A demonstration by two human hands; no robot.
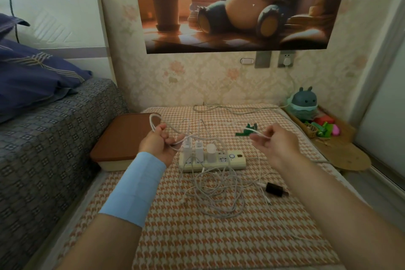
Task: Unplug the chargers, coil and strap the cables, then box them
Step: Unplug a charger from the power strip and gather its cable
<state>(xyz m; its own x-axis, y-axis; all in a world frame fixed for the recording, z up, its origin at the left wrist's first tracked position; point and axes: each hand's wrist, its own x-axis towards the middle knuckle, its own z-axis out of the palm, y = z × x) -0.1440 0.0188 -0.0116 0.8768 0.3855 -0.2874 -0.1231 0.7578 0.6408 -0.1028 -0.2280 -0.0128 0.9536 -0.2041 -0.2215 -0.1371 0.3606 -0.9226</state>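
- Nearest: both forearms reaching in over houndstooth mat (219,237); pale blue band (135,188) round L forearm.
- Near centre of mat: loose tangle of white cables (214,193), uncoiled. Just right of it, black charger (275,189), unplugged, lying flat.
- Beyond tangle: cream power strip (219,161) w/ three white chargers (188,149) plugged in side by side on its left half; leads trailing down into tangle.
- L hand (160,142): fingers curled round a few loops of white cable (153,121), held up over strip's left end, one loop sticking up past knuckles.
- R hand (276,144): thumb + forefinger pinching a white cable end (258,132), other fingers loosely bent, raised over strip's right end. Same cable as L's or not: can't tell.
- Just beyond R fingertips: green straps (247,130) lying on mat.
- Left edge of mat, beside L hand: box (122,138), brown lid on, cream base.
- Far edge of mat: grey cord (230,108) running right, up toward wall socket (286,59).
- Far right: teal toy figure (303,101) by wall. Far left: bed (54,127). Above, on far wall: poster (236,4).
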